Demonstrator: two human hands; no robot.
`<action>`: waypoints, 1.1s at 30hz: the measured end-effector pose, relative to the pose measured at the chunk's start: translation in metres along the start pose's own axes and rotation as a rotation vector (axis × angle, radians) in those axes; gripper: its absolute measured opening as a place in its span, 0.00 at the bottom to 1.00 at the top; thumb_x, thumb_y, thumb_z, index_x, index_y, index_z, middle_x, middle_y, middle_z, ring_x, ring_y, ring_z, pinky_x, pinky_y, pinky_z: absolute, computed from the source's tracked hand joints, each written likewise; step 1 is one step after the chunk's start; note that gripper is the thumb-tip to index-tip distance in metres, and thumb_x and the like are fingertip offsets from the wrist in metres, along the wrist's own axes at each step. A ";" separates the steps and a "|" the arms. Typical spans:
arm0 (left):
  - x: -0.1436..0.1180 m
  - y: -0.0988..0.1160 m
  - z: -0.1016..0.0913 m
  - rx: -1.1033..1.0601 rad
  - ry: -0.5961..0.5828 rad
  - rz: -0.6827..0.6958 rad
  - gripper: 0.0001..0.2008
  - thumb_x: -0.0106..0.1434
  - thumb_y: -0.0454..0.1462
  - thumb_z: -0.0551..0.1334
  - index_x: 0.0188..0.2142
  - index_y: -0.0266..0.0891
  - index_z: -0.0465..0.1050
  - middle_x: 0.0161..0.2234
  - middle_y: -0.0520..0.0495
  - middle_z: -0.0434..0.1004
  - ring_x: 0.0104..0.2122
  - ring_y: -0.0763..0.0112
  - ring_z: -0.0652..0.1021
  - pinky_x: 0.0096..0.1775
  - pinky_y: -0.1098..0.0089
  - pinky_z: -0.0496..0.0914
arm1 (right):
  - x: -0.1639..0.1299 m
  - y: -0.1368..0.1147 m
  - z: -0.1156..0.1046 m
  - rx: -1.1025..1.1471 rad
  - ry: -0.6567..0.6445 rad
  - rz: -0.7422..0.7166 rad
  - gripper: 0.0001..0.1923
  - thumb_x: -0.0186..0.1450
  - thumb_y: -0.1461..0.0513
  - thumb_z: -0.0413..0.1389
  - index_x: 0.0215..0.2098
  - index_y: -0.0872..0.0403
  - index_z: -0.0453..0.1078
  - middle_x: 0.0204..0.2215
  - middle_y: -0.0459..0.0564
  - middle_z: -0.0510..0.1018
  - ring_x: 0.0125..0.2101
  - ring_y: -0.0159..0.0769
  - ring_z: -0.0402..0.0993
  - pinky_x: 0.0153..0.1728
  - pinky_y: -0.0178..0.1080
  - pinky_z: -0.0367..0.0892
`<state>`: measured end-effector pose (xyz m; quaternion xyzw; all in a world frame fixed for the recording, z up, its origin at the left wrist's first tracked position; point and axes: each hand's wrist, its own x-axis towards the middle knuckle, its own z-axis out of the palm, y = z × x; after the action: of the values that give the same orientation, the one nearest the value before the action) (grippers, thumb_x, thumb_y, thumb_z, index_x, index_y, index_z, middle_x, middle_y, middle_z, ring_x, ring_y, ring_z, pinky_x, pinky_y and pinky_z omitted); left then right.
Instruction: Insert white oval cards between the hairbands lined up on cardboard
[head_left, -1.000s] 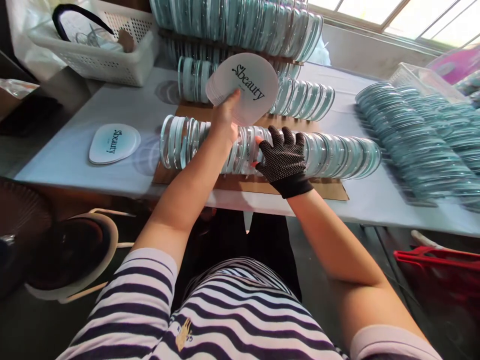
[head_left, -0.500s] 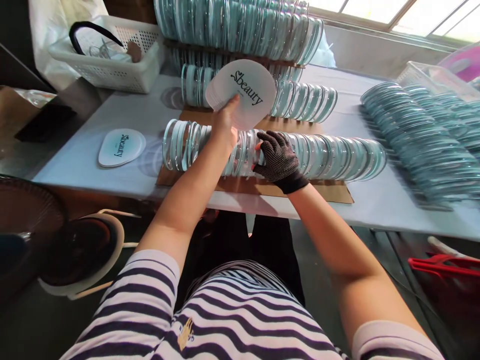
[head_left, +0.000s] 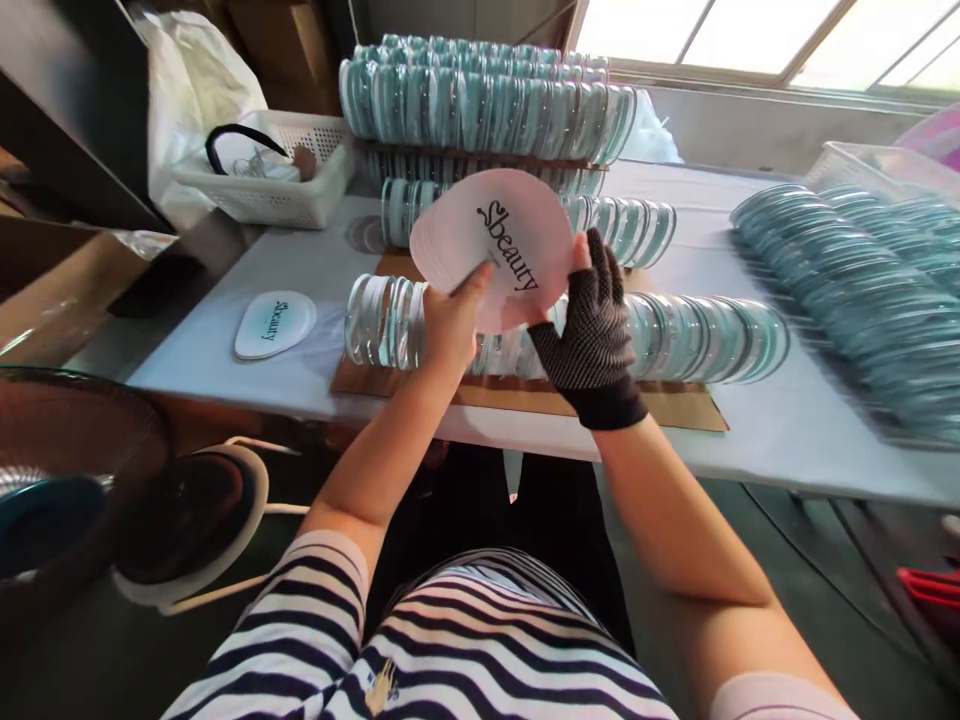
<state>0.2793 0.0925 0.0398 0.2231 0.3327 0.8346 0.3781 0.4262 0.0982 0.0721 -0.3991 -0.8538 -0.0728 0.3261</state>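
Note:
My bare left hand (head_left: 457,315) grips a fanned stack of white rounded cards (head_left: 499,205) printed "Sbeauty", its thumb on the printed face. At the right edge of that stack is my right hand (head_left: 589,330), in a black dotted glove with bare fingertips. Its thumb and fingers pinch the card edge. Beneath both hands, a row of clear hoop-shaped plastic pieces (head_left: 705,335) stands on a cardboard strip (head_left: 675,405); my hands and the cards hide its middle. A smaller pile of the same cards (head_left: 275,325) lies on the table to the left.
More rows of clear hoops (head_left: 487,110) are stacked at the back. Bluish clear pieces (head_left: 855,290) lie in long rows at right. A white basket (head_left: 277,200) stands back left on the cloth-covered table (head_left: 810,430). A fan (head_left: 67,480) and a stool (head_left: 202,520) are low left.
My right hand has risen from the row of hoops to the right edge of the card stack. The cards have turned flatter toward it. The camera view has tilted up.

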 end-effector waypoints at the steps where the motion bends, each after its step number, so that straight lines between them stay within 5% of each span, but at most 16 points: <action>1: -0.003 -0.001 -0.003 0.024 0.020 0.012 0.14 0.55 0.37 0.73 0.42 0.46 0.78 0.44 0.49 0.83 0.56 0.57 0.77 0.60 0.55 0.70 | -0.003 -0.010 0.001 -0.017 0.009 -0.010 0.38 0.68 0.52 0.49 0.72 0.54 0.47 0.69 0.61 0.55 0.70 0.55 0.48 0.62 0.62 0.59; 4: -0.007 -0.003 -0.007 0.046 0.040 0.034 0.12 0.54 0.35 0.73 0.39 0.45 0.78 0.44 0.49 0.83 0.54 0.58 0.78 0.60 0.55 0.70 | -0.003 -0.023 0.009 0.036 0.007 0.064 0.33 0.68 0.54 0.48 0.69 0.55 0.54 0.63 0.63 0.65 0.64 0.58 0.60 0.58 0.61 0.64; 7: -0.003 0.007 -0.006 -0.011 0.019 -0.011 0.10 0.59 0.32 0.68 0.41 0.44 0.77 0.44 0.49 0.83 0.53 0.62 0.79 0.58 0.58 0.72 | 0.005 -0.011 0.009 0.086 0.107 0.267 0.28 0.68 0.55 0.43 0.62 0.57 0.64 0.53 0.64 0.74 0.54 0.56 0.72 0.53 0.58 0.69; 11: 0.038 0.035 -0.010 -0.165 -0.022 -0.044 0.12 0.67 0.31 0.60 0.48 0.46 0.75 0.52 0.51 0.80 0.56 0.64 0.76 0.58 0.58 0.73 | -0.015 0.001 -0.029 -0.039 0.326 0.383 0.29 0.67 0.53 0.45 0.58 0.62 0.68 0.50 0.70 0.75 0.52 0.60 0.73 0.51 0.59 0.69; 16: 0.099 0.042 -0.023 -0.241 -0.044 -0.191 0.14 0.71 0.34 0.58 0.54 0.45 0.71 0.57 0.51 0.76 0.61 0.62 0.71 0.61 0.52 0.69 | -0.064 -0.030 -0.061 -0.076 -0.092 0.268 0.26 0.66 0.53 0.48 0.57 0.56 0.71 0.37 0.59 0.81 0.32 0.50 0.79 0.33 0.49 0.74; 22: 0.107 0.016 -0.033 -0.265 0.018 -0.256 0.15 0.70 0.33 0.58 0.55 0.38 0.70 0.60 0.44 0.72 0.59 0.59 0.74 0.58 0.50 0.71 | -0.049 -0.054 -0.013 -0.044 -0.351 0.360 0.26 0.65 0.58 0.48 0.60 0.54 0.70 0.34 0.57 0.82 0.31 0.47 0.78 0.29 0.42 0.71; 27: 0.105 0.014 -0.034 -0.188 0.061 -0.243 0.11 0.67 0.33 0.61 0.46 0.48 0.76 0.51 0.50 0.80 0.55 0.65 0.77 0.59 0.55 0.71 | -0.008 -0.064 0.037 -0.016 -0.520 0.280 0.27 0.66 0.62 0.47 0.63 0.54 0.65 0.38 0.58 0.82 0.36 0.48 0.78 0.35 0.41 0.69; 33: 0.104 0.015 -0.030 -0.225 0.104 -0.218 0.14 0.65 0.30 0.64 0.48 0.47 0.76 0.46 0.51 0.82 0.57 0.61 0.75 0.59 0.53 0.71 | -0.006 -0.052 0.036 0.030 -0.551 0.132 0.38 0.69 0.52 0.51 0.72 0.56 0.47 0.40 0.58 0.81 0.40 0.48 0.76 0.41 0.45 0.69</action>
<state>0.1895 0.1545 0.0424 0.0985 0.2784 0.8310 0.4713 0.3730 0.0731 0.0470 -0.4538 -0.8834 0.0725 0.0919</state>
